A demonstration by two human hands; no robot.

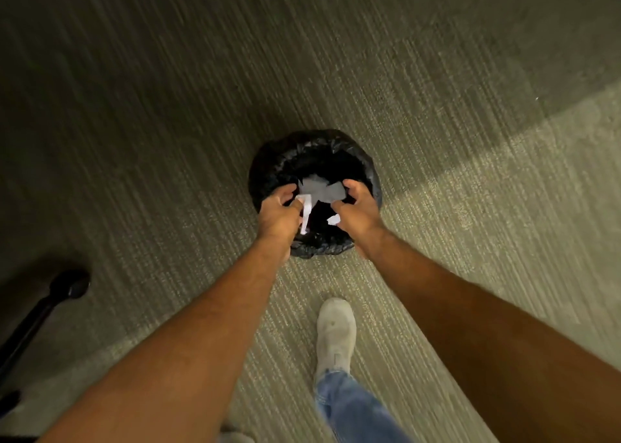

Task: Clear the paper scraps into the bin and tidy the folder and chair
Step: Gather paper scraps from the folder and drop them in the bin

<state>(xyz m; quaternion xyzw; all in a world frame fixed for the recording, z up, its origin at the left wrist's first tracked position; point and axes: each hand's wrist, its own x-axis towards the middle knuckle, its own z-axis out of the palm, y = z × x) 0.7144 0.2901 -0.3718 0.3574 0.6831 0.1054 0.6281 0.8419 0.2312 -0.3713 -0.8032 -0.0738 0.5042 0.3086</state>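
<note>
Carpet fills nearly the whole view, ribbed and dim, stretching away on every side of both hands. Next in size are the two bare forearms, reaching forward and down from the person, then a jeans leg and a pale shoe planted well behind the right hand. Off to the far side of the left hand, low and apart from it, a black chair leg with its castor pokes into view; the seat itself is out of frame, and no folder shows anywhere.

Directly beneath both hands stands the bin, round and lined with a black bag, its rim showing beyond the fingertips and just under the wrists. The left hand is curled shut on a narrow white strip that dangles from its fingers over the opening. The right hand is likewise closed, pinching the grey-white sheet of scrap paper that spans between the two hands. A small white scrap sits just inside the right thumb; it may be falling or already lying in the bag, which the dark interior does not settle.

Judging by this, the scrap-clearing step is at its very end, with only the release left. Tidying the folder and chair seems not yet done.
</note>
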